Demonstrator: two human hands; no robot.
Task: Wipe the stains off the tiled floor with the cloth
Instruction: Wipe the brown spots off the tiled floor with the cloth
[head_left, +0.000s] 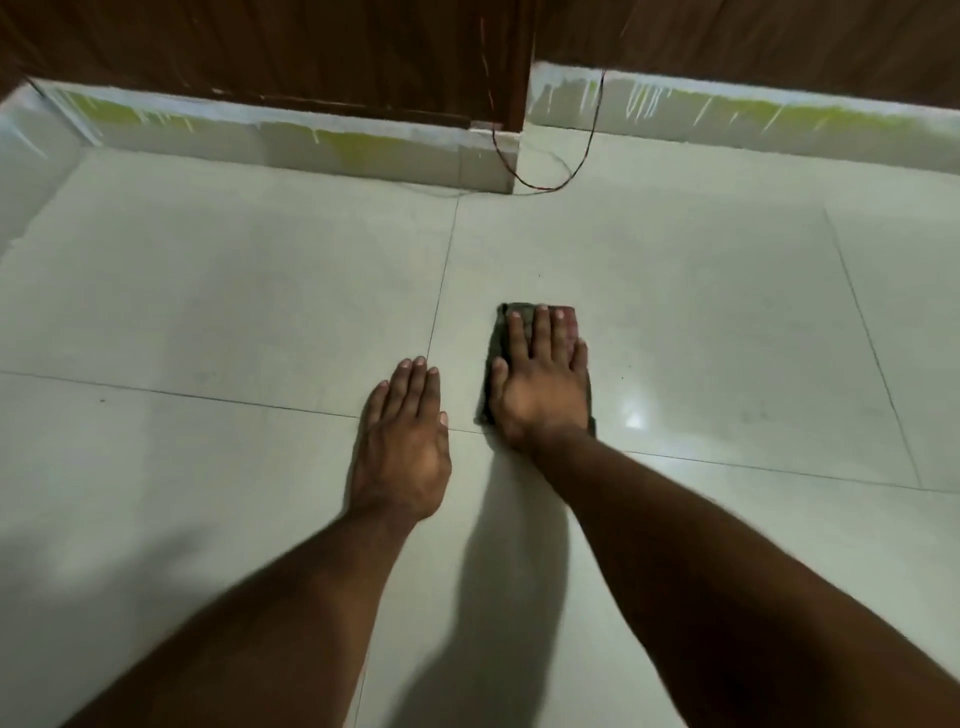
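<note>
Right hand (540, 387) pressed flat on the dark folded cloth (497, 332), fingers (543, 332) straight and together, nothing curled or pinched; cloth lying on the pale tiled floor (701, 322) just right of a grout line, near where four tiles meet. Left hand (402, 441) flat on the bare tile beside it, fingers straight, bracing, not touching the cloth. Probably mid-wipe. To do it well: keep the palm's weight over the middle of the cloth so it slides whole rather than bunching, work in overlapping strokes, lean on the left hand for balance. Stains hard to make out; only faint specks on the glossy tile, plus a bright glare patch to the right. Beyond, a low white skirting (363, 150) smeared yellow-green, dark wood panels (260, 47) above, a thin red-black wire (584, 156) drooping to the floor at the corner.
</note>
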